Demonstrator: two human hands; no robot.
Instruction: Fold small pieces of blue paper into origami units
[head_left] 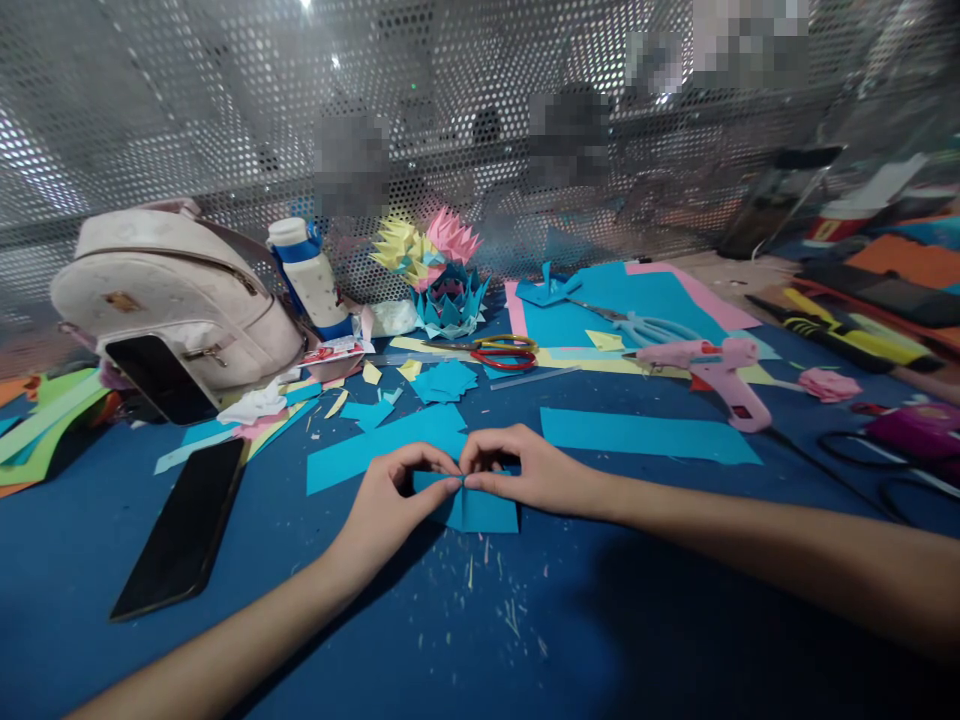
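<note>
A small blue sheet of paper (487,512) with a crease down its middle is held between my two hands, just above the dark blue tabletop. My left hand (397,492) pinches its upper edge between thumb and fingers. Right beside it, my right hand (529,470) pinches the same edge, the thumb tips almost touching. Behind the hands lies a long blue paper strip (360,455), partly covered. Another blue strip (645,435) lies to the right. Blue cut paper pieces (444,382) are scattered beyond.
A pink glue gun (712,370) with its cord lies at right. Scissors with red and yellow handles (504,352) and light blue pliers (652,328) lie farther back. Folded paper flowers (450,310), a bottle (311,275) and a backpack (180,290) stand behind. A phone (184,530) lies at left.
</note>
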